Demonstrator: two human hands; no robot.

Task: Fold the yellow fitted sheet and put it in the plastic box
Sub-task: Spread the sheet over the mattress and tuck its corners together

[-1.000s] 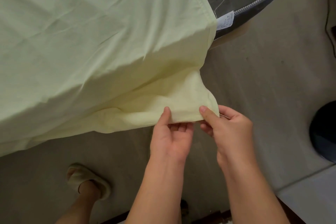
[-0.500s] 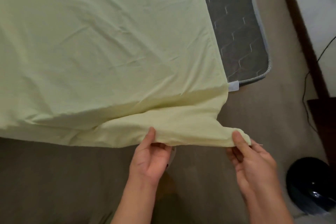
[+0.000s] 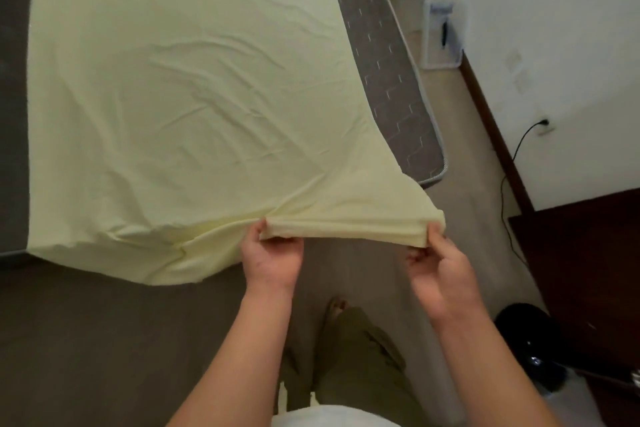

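Note:
The yellow fitted sheet (image 3: 194, 97) lies spread over the dark mattress (image 3: 391, 80), its near edge hanging off the bed's front. My left hand (image 3: 272, 255) pinches the sheet's near hem, thumb on top. My right hand (image 3: 436, 260) pinches the same hem at its right corner, lifted off the mattress corner. The hem is stretched taut between both hands. A clear plastic box (image 3: 441, 35) stands on the floor by the wall at the upper right.
A dark wooden cabinet (image 3: 581, 274) stands at the right, with a black round object (image 3: 526, 340) on the floor before it. A cable runs down from a wall socket (image 3: 545, 123). Curtains hang behind the bed. My leg and foot (image 3: 337, 305) are below the hands.
My hands have moved apart along the hem, stretching it out, and raised it. The view has pulled back, so the whole bed and the plastic box have come into sight.

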